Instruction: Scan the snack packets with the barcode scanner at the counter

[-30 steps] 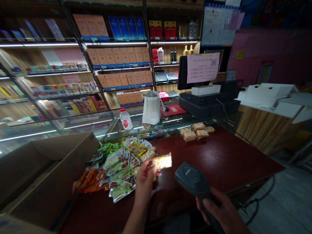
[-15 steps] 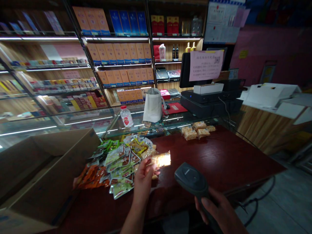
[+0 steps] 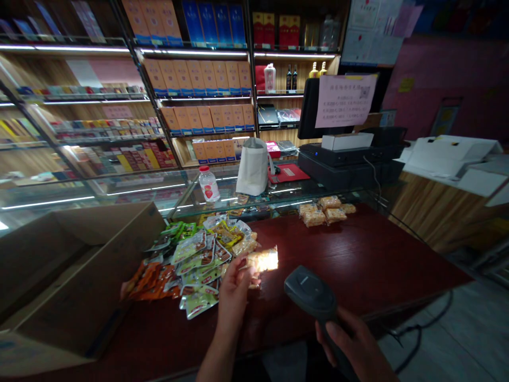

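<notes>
1. Left hand (image 3: pixel 234 284): thumb and fingers clamped on one end of a wrapped snack (image 3: pixel 263 259), held above the counter (image 3: pixel 366 257) near the packet pile (image 3: pixel 199 257)
2. Right hand (image 3: pixel 353 339): closed around the handle of the scanner (image 3: pixel 311 292), its head pointed towards the snack, not touching; the snack's face is brightly lit
3. Judged advisable: fingertips clear of the lit face, creases smoothed, slight tilt against glare, both hands steady

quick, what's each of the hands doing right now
Left hand: closed on a small, brightly lit, clear-wrapped tan snack.
Right hand: closed around the handle of a dark grey plastic handheld scanner.
</notes>
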Tool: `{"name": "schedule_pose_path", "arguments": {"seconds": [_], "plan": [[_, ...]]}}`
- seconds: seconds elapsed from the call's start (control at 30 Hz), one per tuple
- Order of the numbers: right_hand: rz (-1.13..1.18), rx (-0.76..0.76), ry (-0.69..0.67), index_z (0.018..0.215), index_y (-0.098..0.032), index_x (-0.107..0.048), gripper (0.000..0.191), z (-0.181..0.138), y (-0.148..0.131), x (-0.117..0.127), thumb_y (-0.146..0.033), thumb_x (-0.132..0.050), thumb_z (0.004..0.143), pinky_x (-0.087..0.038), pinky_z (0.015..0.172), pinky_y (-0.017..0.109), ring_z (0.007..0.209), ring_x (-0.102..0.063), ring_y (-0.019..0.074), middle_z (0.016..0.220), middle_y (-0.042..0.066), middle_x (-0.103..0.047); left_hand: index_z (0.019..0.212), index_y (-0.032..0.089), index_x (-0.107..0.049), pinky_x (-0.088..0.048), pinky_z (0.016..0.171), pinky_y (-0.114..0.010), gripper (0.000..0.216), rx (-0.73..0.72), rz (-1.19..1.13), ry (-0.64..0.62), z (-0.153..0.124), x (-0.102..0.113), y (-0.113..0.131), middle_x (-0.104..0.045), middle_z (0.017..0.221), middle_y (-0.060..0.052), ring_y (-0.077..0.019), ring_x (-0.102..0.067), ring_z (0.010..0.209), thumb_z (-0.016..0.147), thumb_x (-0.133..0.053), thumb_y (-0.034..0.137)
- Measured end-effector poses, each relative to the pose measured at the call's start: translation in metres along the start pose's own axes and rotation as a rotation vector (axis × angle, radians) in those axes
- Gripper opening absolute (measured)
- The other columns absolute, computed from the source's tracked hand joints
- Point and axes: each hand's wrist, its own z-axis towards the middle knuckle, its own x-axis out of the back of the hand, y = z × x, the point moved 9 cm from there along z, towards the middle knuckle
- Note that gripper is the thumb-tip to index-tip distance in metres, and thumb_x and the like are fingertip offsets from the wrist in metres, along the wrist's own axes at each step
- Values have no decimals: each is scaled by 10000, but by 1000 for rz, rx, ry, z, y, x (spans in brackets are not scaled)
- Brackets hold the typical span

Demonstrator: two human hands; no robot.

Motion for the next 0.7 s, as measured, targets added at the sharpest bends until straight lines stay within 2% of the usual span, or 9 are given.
{"name": "schedule_pose_path", "arguments": {"seconds": [0.1, 0.33, 0.53, 0.7], "plan": [[8, 1, -7, 754, -163, -638, 456, 1, 2, -3, -610, -609, 840, -372, 475, 253, 471, -479, 110, 630, -18, -546, 1119, 207, -643, -569, 617, -264, 488, 0, 6, -5, 2, 0, -3, -675, 1125, -67, -157, -679, 741, 691, -755, 411], [-7, 3, -13, 740, -164, -628, 459, 4, -1, -2, -604, -577, 864, -374, 505, 260, 491, -473, 119, 594, -21, -532, 1083, 207, -662, -571, 640, -273, 435, -19, 10, 12, 3, 3, -1, -689, 1082, -55, -149, -679, 710, 691, -757, 372], [7, -10, -18, 770, -158, -655, 457, 6, 0, -3, -610, -628, 829, -371, 472, 249, 470, -488, 113, 640, -1, -587, 1101, 187, -664, -563, 583, -282, 527, 30, -3, 29, 7, 7, -2, -693, 1085, -70, -151, -679, 648, 649, -794, 423], [27, -11, -26, 783, -165, -654, 457, 6, -3, -3, -620, -634, 820, -374, 469, 249, 462, -490, 111, 636, -5, -593, 1082, 163, -653, -555, 570, -269, 582, 13, -12, 59, 12, 12, 1, -701, 1031, -68, -140, -663, 625, 607, -830, 448]]}}
